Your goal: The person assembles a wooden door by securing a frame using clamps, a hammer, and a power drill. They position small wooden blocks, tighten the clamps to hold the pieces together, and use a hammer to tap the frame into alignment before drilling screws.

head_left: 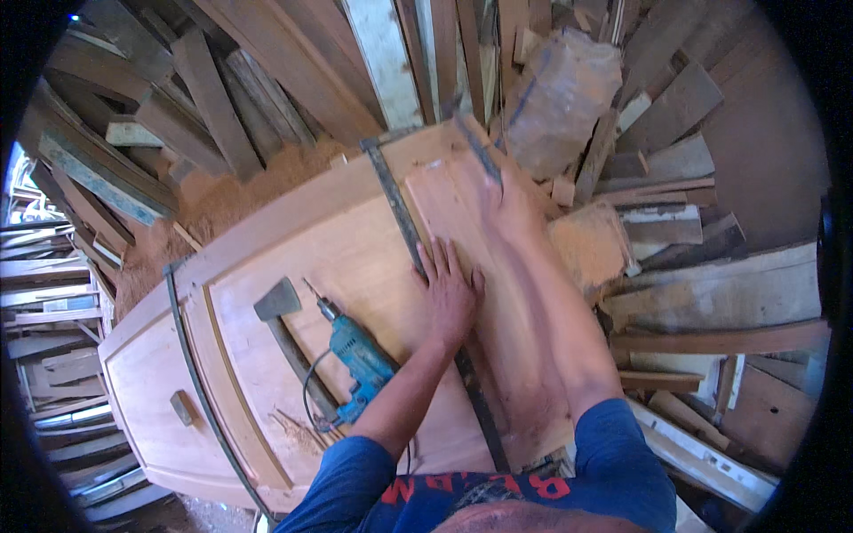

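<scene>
A pale wooden panelled door (pixel 333 253) lies flat before me. My left hand (pixel 451 298) rests palm down on it, fingers spread, beside the middle metal bar clamp (pixel 391 191). My right arm reaches to the far right end of the door. There my right hand (pixel 505 197) appears closed at the lower end of a dark bar (pixel 480 149); its fingers are blurred, and whether the bar belongs to a clamp is unclear. A teal corded drill (pixel 360 360) lies left of my left forearm, next to a hatchet (pixel 279 302) with a dark handle.
Another bar clamp (pixel 191 355) crosses the door at left, with a small wooden block (pixel 183 408) beyond it. Thin sticks and shavings (pixel 298 433) lie near the drill. Stacked boards (pixel 213 102), sawdust (pixel 213 209) and a cloudy plastic bag (pixel 564 98) surround the door.
</scene>
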A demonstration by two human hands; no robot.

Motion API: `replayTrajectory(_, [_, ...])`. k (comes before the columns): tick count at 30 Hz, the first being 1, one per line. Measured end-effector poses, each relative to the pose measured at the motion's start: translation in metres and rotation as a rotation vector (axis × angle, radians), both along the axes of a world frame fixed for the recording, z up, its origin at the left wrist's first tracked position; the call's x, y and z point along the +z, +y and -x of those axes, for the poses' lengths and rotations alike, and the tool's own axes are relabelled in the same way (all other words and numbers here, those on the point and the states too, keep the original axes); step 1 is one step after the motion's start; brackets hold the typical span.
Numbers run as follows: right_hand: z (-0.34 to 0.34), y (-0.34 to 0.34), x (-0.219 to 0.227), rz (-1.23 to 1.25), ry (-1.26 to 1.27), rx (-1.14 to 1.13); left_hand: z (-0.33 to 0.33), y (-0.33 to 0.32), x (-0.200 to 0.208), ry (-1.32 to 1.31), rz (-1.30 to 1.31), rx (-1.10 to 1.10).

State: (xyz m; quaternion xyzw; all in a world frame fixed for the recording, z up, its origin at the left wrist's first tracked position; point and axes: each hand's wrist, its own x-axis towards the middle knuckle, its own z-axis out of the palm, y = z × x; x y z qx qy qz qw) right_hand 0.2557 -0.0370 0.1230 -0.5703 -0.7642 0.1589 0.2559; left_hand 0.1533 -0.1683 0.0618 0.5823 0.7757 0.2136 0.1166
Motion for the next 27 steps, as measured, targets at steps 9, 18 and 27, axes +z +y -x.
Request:
replayTrajectory(9, [-0.009, 0.009, -0.058, 0.267, -0.205, -0.107, -0.012, -0.016, -0.001, -0.004, 0.084, -0.021])
replayTrajectory(18, [0.005, -0.007, -0.029, 0.112, 0.136, -0.195, -0.005, -0.021, -0.002, 0.016, 0.095, -0.042])
replayTrajectory(27, [0.016, -0.017, -0.019, -0.198, 0.228, -0.194, -0.003, -0.024, 0.005, 0.015, 0.141, -0.040])
